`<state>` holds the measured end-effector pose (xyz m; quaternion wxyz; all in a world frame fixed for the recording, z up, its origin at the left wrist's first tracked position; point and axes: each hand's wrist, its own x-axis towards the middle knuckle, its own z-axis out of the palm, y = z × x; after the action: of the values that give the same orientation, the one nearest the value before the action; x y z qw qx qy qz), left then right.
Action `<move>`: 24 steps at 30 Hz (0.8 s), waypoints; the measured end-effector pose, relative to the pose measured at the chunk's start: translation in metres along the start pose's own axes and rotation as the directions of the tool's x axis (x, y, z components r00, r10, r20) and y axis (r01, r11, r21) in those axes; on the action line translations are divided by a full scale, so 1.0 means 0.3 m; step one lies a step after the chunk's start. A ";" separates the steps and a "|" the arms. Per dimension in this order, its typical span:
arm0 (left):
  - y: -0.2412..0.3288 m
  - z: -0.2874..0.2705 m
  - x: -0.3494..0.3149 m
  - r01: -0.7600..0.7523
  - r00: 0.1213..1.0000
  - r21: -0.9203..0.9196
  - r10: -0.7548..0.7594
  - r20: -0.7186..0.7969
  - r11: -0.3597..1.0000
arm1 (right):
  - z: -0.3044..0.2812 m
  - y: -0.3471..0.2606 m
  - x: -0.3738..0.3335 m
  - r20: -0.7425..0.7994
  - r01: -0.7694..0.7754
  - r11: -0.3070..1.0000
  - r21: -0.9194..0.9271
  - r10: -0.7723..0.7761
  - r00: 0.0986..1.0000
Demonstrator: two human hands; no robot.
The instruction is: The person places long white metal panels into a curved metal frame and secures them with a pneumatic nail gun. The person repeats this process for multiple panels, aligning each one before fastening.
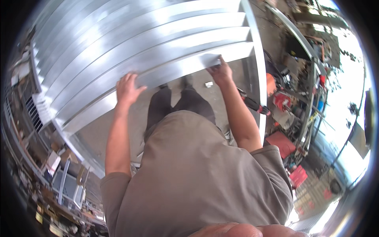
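A large silvery metal frame with several parallel slats spreads out in front of me. The nearest metal slat (pixel 177 68) runs across just beyond my legs. My left hand (pixel 128 90) lies at this slat, its fingers spread over the face and the thumb stretched apart. At the slat's right part, my right hand (pixel 222 73) is closed around the near edge, with the thumb up on the face. Part of the right fingers is hidden under the slat. A dark power drill with red parts (pixel 252 103) rests by the right side rail (pixel 258 51), close to my right forearm.
Concrete floor (pixel 98 128) shows under the frame, with a small white scrap (pixel 209 84) on it. Right of the rail are an orange box (pixel 271 84), a red case (pixel 281 143) and cluttered tools. On the left stands a metal-framed rack (pixel 69 185) among assorted parts.
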<state>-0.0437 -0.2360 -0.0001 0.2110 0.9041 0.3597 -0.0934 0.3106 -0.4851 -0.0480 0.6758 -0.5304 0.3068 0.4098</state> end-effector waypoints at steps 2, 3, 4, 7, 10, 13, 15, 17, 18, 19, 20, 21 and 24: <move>0.019 0.002 -0.013 -0.025 0.999 -0.026 0.024 -0.022 0.999 | -0.005 0.000 -0.026 0.055 0.003 1.000 0.021 -0.004 0.998; 0.020 -0.005 -0.016 -0.004 1.000 -0.034 0.004 0.009 0.999 | 0.002 0.000 -0.043 0.046 0.009 1.000 0.025 -0.010 0.999; 0.026 -0.003 -0.017 0.016 0.999 -0.042 -0.015 0.031 0.999 | 0.005 -0.001 -0.050 0.041 0.013 1.000 0.028 -0.014 0.999; 0.031 -0.001 -0.016 0.002 1.000 -0.030 -0.002 0.001 1.000 | 0.015 -0.006 -0.057 0.018 0.014 0.999 0.029 -0.015 1.000; 0.036 -0.003 -0.012 0.017 1.000 -0.038 -0.017 0.009 0.999 | 0.016 -0.006 -0.050 0.018 0.024 0.999 0.025 -0.025 1.000; 0.040 -0.009 -0.002 0.016 1.000 -0.040 -0.016 -0.005 0.999 | 0.017 -0.005 -0.046 0.015 0.031 0.999 0.011 -0.031 0.999; 0.044 -0.009 0.001 0.014 1.000 -0.048 -0.014 -0.011 0.999 | 0.021 -0.006 -0.050 0.014 0.032 0.999 0.008 -0.032 0.999; 0.045 -0.009 0.002 0.029 1.000 -0.067 -0.029 -0.002 0.997 | 0.028 -0.009 -0.058 0.010 0.028 0.999 0.018 -0.028 1.000; 0.045 -0.008 0.001 0.017 1.000 -0.077 -0.018 -0.016 0.997 | 0.032 -0.012 -0.061 0.016 0.025 1.000 0.008 -0.025 1.000; 0.047 -0.006 -0.002 0.018 1.000 -0.090 -0.020 -0.020 0.996 | 0.036 -0.014 -0.065 0.007 0.017 1.000 0.002 -0.017 1.000; 0.048 -0.004 -0.006 0.019 0.999 -0.102 -0.021 -0.023 0.995 | 0.039 -0.016 -0.069 -0.004 0.012 1.000 -0.003 -0.012 1.000; 0.047 -0.003 -0.006 0.016 1.000 -0.109 -0.019 -0.024 0.994 | 0.042 -0.017 -0.072 0.001 0.017 1.000 -0.006 -0.017 1.000; 0.044 0.001 -0.011 0.008 1.000 -0.122 -0.011 -0.024 0.992 | 0.045 -0.016 -0.078 0.008 0.027 1.000 -0.006 -0.027 1.000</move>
<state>-0.0371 -0.2467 0.0049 0.2610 0.8888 0.3716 -0.0613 0.3036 -0.4778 -0.0226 0.6808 -0.5348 0.2955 0.4039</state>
